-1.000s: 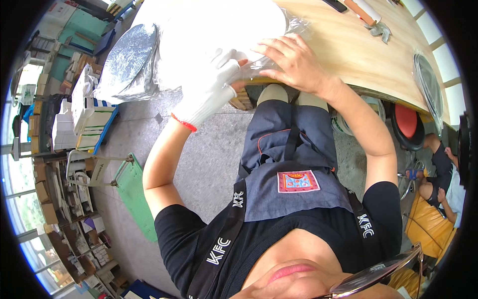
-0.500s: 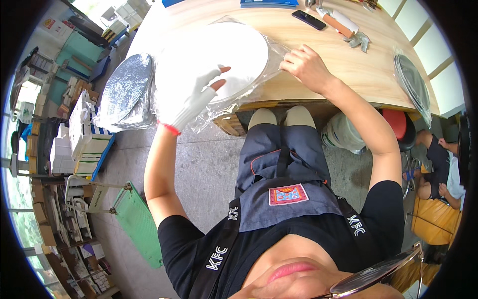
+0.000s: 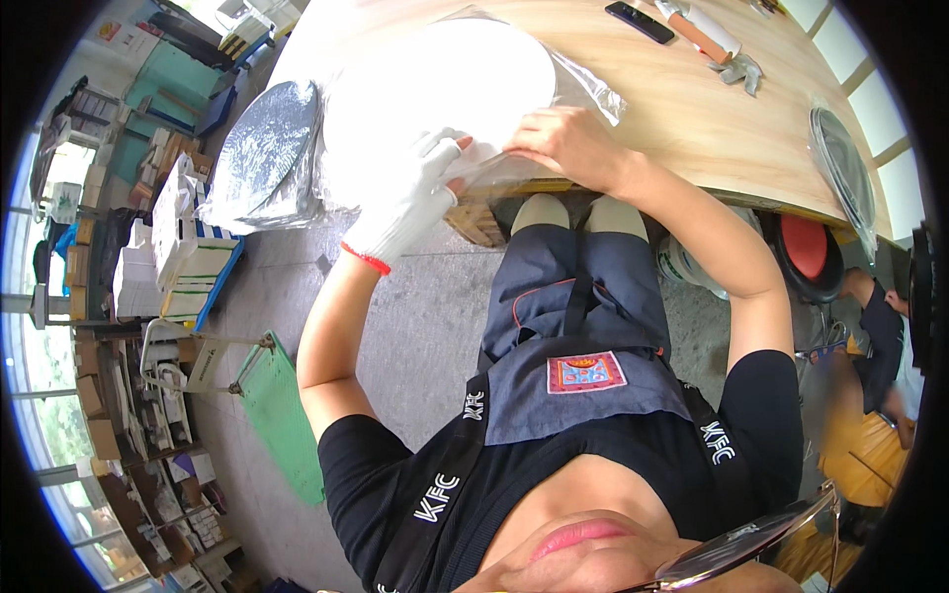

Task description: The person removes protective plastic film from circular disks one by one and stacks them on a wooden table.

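Note:
A large white round disc (image 3: pixel 484 74) lies on the table in a clear plastic bag (image 3: pixel 591 91), its left part washed out by glare. My left hand (image 3: pixel 415 193) wears a white knitted glove with a red cuff; its bare thumb and forefinger tips stand apart at the disc's near edge, by the film. My right hand (image 3: pixel 565 146) is bare and pinches the bag's film at the near right of the disc. Left of the disc, shiny dark round pieces (image 3: pixel 265 148) lie wrapped in plastic.
A phone (image 3: pixel 641 22), a brown-and-white tube (image 3: pixel 704 32) and a grey glove (image 3: pixel 737 72) lie at the back right. Dark wrapped discs (image 3: pixel 840 173) rest at the right edge. A green cart (image 3: pixel 282 420) stands on the floor at left. Another person (image 3: pixel 880 346) sits at far right.
My right hand has moved left and nearer my left hand, drawing the film inward. My left hand has shifted slightly right and nearer me. The view has moved a little.

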Demonstrator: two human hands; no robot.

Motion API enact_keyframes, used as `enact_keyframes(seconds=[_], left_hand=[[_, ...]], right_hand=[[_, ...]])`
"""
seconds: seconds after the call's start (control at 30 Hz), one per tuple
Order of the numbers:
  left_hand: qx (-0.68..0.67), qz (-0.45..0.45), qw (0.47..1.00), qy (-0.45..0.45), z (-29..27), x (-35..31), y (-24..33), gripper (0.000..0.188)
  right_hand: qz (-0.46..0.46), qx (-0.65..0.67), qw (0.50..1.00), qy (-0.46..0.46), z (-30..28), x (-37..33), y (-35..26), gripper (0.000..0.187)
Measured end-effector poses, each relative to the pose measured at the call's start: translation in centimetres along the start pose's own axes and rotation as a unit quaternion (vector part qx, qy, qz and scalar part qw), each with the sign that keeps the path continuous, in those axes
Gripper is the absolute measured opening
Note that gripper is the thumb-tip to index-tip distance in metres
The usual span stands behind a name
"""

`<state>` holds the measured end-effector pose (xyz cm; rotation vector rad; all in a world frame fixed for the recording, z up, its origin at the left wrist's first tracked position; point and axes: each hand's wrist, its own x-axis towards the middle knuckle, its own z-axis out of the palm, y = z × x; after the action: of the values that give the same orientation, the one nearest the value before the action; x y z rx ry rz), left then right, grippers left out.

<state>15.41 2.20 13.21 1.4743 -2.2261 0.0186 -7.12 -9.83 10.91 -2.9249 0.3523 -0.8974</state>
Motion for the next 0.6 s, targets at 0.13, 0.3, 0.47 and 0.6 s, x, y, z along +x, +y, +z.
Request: enact_keyframes(seconds=[0.13, 0.3, 0.47, 0.6], left_hand=[[0.016, -0.055, 0.998, 0.019, 0.3, -1.0, -0.6, 0.036], [0.054, -0.078, 0.995, 0.035, 0.6, -1.4, -1.6, 0.03], [0.091, -0.043, 0.993, 0.055, 0.2, -1.9, 0.3, 0.035], [0.07, -0.058, 0.995, 0.032, 0.4, -2.2, 0.4, 0.042]], right_hand=[[-0.028, -0.032, 0.998, 0.037, 0.9, 0.4, 0.2, 0.017], [-0.045, -0.068, 0.995, 0.058, 2.3, 0.7, 0.2, 0.026], [-0.073, -0.099, 0.992, -0.007, 2.1, 1.3, 0.9, 0.032], [-0.169, -0.157, 0.973, -0.017, 2.4, 1.8, 1.9, 0.034]])
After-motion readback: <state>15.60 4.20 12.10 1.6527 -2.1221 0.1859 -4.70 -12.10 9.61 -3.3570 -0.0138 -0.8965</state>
